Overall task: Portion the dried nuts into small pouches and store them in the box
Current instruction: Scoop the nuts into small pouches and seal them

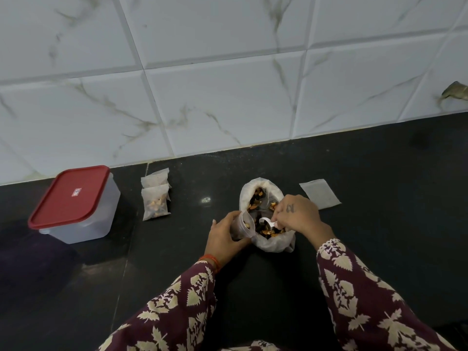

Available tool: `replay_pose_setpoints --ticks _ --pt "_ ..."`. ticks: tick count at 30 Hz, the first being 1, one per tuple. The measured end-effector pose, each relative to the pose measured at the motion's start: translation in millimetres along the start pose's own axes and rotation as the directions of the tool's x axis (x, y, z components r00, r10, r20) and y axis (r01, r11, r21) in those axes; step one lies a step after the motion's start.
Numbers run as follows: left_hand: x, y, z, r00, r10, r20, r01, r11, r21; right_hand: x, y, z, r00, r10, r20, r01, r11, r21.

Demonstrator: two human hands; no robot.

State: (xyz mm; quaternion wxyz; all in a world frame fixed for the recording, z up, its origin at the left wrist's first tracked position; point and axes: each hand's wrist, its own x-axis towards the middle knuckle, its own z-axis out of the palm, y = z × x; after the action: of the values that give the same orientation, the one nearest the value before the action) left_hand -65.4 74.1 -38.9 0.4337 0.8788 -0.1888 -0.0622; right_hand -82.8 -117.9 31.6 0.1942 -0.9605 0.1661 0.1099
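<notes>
Head view, read from left to right. At far left a translucent box (86,219) with a red lid (69,196) closed on top stands on the dark bench (379,198), close to the tiled wall (228,72). Just right of it, near the wall, lie two filled pouches (156,196), one partly overlapping the other, with brown and dark nut pieces showing through the nearer one. Toward the centre, the left hand (222,239) grasps a small open pouch (244,225), its fingers curled round it and its mouth tipped toward the large bag (266,216); a few nut pieces are visible inside the mouth. The large bag, white and rolled open at the top, stands on the bench touching that pouch and holds the dried nuts (255,201), a mix of orange and black pieces. The right hand (297,215) reaches over the bag from the right, its fingers pinching a white spoon (268,221) whose bowl sits above the nuts beside the pouch mouth. Right of the bag, apart from it, one flat empty pouch (319,196) lies on the bench. Both forearms wear maroon sleeves (354,300) with a pale leaf print
</notes>
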Motion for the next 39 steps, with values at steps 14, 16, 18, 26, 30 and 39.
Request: replay_pose_setpoints --ticks 14,16,18,26,30,39 --pt "3 -2 5 1.0 0.011 -0.02 -0.01 1.0 0.022 -8 10 -11 0.891 0.21 0.402 -0.441 0.611 0.658" --pt "3 -2 6 1.0 0.012 -0.02 -0.012 1.0 0.018 -6 11 -4 0.906 0.22 0.363 -0.421 0.563 0.711" --pt "4 -2 7 1.0 0.015 -0.02 -0.015 1.0 0.013 -2 9 6 0.931 0.258 0.26 -0.366 0.642 0.674" --pt "3 -6 5 1.0 0.012 -0.016 -0.012 1.0 -0.003 -16 -11 10 0.988 -0.063 -0.14 0.04 0.986 -0.162" --pt "3 -5 7 1.0 0.004 -0.022 -0.004 1.0 0.02 1 -3 1 0.976 0.118 0.181 -0.159 0.959 0.233" --pt "4 -4 7 1.0 0.008 -0.029 -0.007 0.999 0.036 0 10 2 0.873 0.217 0.436 -0.482 0.513 0.711"
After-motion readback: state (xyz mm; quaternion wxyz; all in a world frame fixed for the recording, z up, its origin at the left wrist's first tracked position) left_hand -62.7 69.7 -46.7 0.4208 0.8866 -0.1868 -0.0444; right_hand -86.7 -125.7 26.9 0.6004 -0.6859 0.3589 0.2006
